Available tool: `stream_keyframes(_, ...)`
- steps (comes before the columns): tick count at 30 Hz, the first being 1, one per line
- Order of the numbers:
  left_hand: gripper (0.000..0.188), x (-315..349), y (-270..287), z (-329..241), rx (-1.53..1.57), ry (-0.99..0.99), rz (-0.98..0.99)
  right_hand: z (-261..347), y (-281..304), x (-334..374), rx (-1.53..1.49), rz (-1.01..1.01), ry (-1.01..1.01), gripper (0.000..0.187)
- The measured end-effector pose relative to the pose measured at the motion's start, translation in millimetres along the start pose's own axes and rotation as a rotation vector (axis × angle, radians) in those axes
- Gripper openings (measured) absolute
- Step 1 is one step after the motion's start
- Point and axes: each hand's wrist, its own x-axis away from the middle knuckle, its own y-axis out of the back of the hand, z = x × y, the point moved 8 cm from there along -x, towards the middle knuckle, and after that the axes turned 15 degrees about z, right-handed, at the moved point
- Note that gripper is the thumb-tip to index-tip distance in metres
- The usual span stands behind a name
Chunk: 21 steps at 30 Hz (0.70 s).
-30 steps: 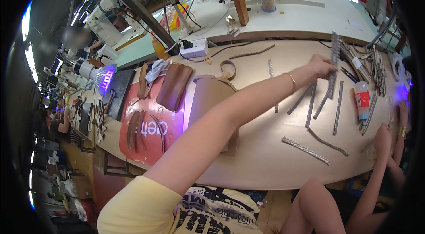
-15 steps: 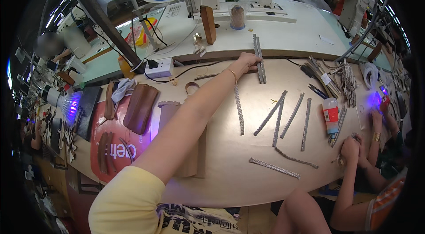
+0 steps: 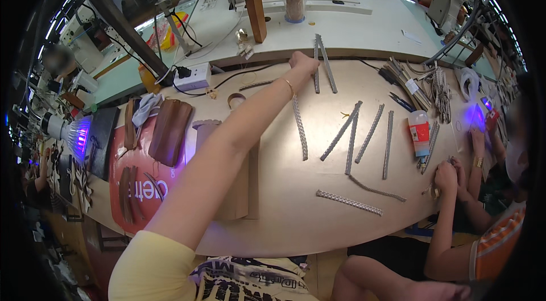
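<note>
Person's L hand (image 3: pixel 305 64) looks clamped on grey braided strips (image 3: pixel 327 65) nr far edge of table (image 3: pixel 284 204); fingertips hidden. R hand out of view, fingers can't tell. Brown sheet (image 3: pixel 236 201) pt. hidden by L forearm (image 3: pixel 259 116).

Left hand (image 3: pixel 303 63) holding grey strip (image 3: pixel 317 81) over table (image 3: pixel 287 204).

Strips (image 3: pixel 327 65) gry, braided patt.; sleeve (image 3: pixel 151 267) pale yel.; bottle (image 3: pixel 420 132) wht, red & blue; sheet (image 3: pixel 117 184) red w/ wht letters.
</note>
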Motion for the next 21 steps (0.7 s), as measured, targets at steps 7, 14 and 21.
stream_keyframes(7,0.035,193,48,-76,-0.428,-0.695,0.389,-62,-54,171,0.051,0.615,-1.047,0.008)
stream_keyframes(14,0.019,486,140,-88,-0.154,-1.393,0.693,-72,-169,271,0.329,1.46,-0.602,0.022)
stream_keyframes(21,0.022,560,223,-58,0.175,-1.392,0.659,-98,-202,313,0.627,1.595,-0.628,0.024)
